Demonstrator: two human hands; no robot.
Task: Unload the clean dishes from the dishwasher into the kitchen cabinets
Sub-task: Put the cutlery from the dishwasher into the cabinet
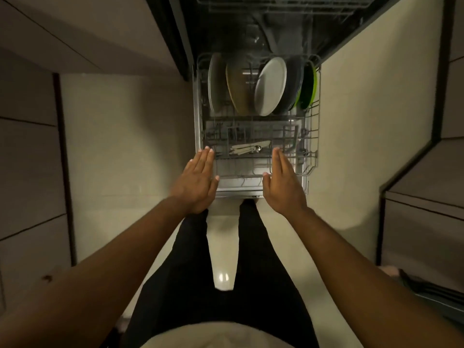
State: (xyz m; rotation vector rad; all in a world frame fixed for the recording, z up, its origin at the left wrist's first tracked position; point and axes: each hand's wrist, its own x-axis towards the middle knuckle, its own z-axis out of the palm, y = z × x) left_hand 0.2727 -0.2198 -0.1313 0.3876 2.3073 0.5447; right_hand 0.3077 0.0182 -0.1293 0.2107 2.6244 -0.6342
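The dishwasher's lower wire rack (313, 136) is pulled out over the open door below me. Several plates stand on edge at its far end: a grey plate (215, 82), a tan plate (238, 89), a white plate (271, 85), a dark plate (292, 81) and a green plate (310, 86). Cutlery (248, 148) lies in the rack's near section. My left hand (198, 182) hovers with straight fingers at the rack's near left corner. My right hand (282, 183) is held flat and edge-on over the near right part. Neither hand holds anything.
The upper rack (281, 6) shows at the top inside the dark dishwasher. Cabinet drawer fronts (30, 151) line the left side, and more cabinets (424, 222) stand at the right. Pale floor tiles (130, 136) lie on both sides of the door. My legs stand just before it.
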